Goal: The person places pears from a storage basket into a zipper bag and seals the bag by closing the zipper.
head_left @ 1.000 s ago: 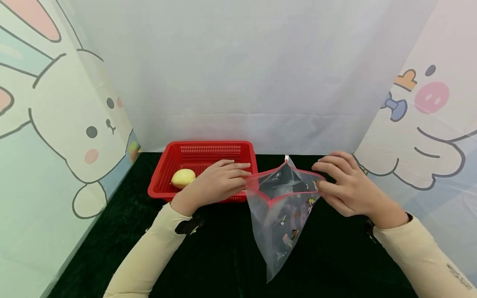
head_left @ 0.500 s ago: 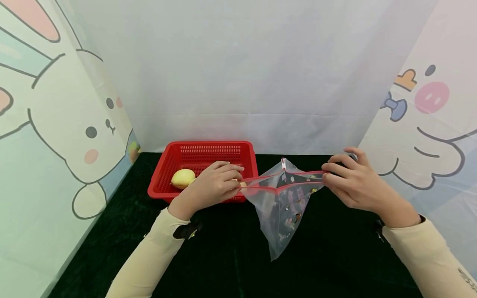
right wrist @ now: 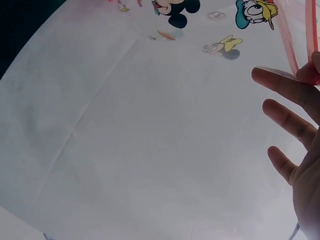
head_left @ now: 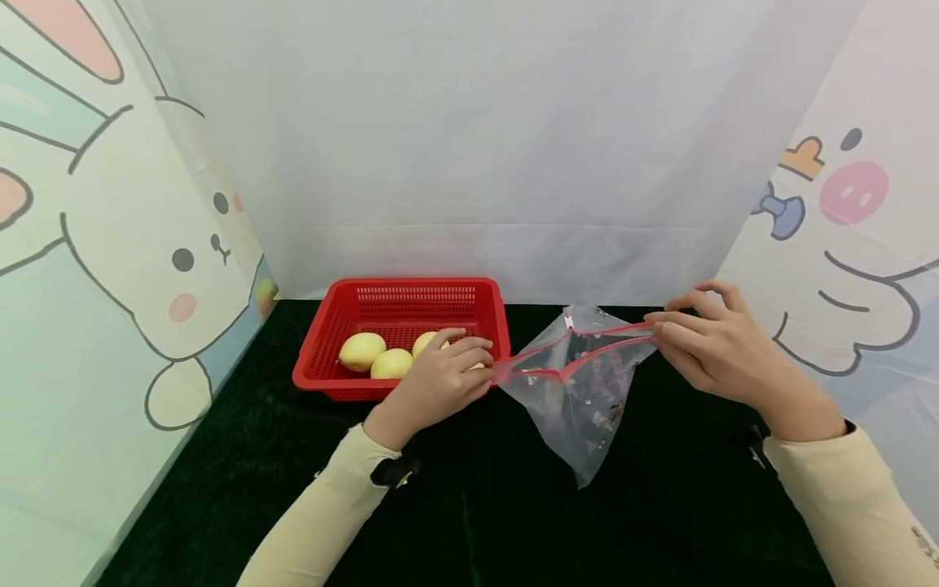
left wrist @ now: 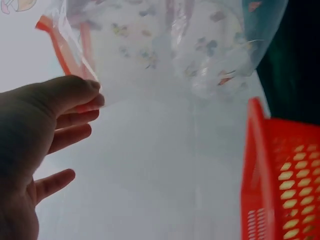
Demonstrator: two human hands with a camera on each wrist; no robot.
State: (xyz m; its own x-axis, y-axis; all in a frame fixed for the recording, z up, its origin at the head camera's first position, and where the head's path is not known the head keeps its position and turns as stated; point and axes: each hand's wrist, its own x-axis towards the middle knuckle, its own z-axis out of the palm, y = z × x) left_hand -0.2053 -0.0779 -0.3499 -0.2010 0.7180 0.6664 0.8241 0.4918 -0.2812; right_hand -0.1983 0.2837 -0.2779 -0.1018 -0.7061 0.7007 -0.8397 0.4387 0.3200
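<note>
Right sleeve: dark marking, too small to read.
Bag, basket, backdrop: no readable text.

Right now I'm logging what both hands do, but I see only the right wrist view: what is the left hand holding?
Observer: The left hand pinches the clear bag by the left end of its red-edged opening.
Operator: My view shows no container besides that bag. Is there one?
Observer: Yes, a red basket stands to the left of the bag.
Operator: Is anything in it?
Observer: Yes, at least three yellow fruits; the left hand hides part of the inside, so I can't give an exact count.
</note>
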